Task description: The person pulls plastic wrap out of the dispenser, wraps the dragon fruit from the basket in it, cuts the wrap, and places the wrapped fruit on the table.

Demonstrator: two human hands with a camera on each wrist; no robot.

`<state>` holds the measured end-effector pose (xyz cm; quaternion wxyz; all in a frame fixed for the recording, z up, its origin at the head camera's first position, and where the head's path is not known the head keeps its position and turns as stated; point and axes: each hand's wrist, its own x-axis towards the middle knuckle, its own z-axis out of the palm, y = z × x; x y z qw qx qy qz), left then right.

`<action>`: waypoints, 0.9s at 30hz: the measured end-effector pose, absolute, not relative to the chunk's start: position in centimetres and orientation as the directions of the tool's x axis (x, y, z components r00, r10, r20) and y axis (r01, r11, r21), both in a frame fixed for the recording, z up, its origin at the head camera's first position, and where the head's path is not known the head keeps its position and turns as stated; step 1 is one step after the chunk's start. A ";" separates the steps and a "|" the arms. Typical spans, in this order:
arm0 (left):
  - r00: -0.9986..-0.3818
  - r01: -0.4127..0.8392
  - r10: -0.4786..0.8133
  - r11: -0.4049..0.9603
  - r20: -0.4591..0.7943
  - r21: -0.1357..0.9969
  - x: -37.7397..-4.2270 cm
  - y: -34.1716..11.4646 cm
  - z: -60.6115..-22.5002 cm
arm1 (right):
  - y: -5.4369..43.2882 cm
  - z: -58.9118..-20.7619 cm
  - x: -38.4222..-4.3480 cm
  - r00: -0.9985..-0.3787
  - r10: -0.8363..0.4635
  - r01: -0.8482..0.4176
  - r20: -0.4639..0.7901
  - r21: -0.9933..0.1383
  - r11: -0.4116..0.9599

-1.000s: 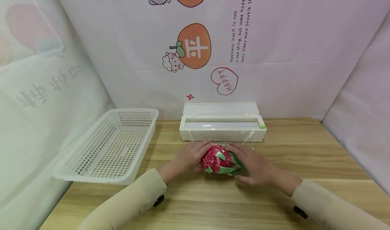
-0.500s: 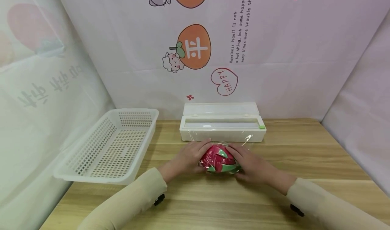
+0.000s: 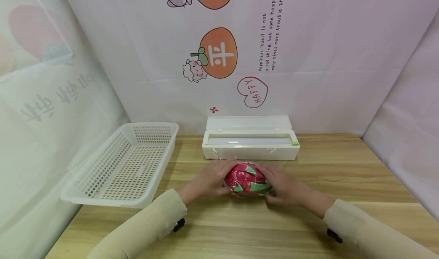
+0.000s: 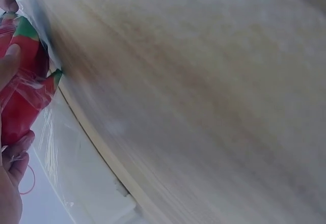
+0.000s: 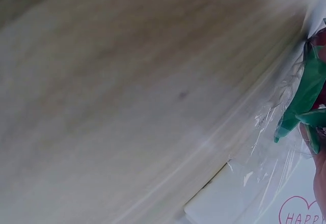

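Showing more red, fruit [image 3: 244, 179] has turned between fingers [image 3: 270, 171].

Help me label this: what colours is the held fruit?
The fruit is pinkish red and green, best seen in the head view.

Wall sheet [image 3: 326, 42]: "HAPPY" in heart [image 3: 253, 92]; lettering [image 3: 271, 42] "Happiness itself".

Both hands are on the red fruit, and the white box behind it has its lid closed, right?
Not the lid: the head view shows it standing open at the back of the white box. The left hand and right hand are indeed on the red fruit.
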<state>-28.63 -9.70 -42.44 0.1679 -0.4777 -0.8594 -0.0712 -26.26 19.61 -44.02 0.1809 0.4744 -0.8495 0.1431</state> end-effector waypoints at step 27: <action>-0.569 0.818 0.764 0.489 0.304 0.304 -29.5 -10.0 -42.8 | 20.0 -43.8 -27.0 -0.581 -0.703 -0.813 0.411 -0.262 0.520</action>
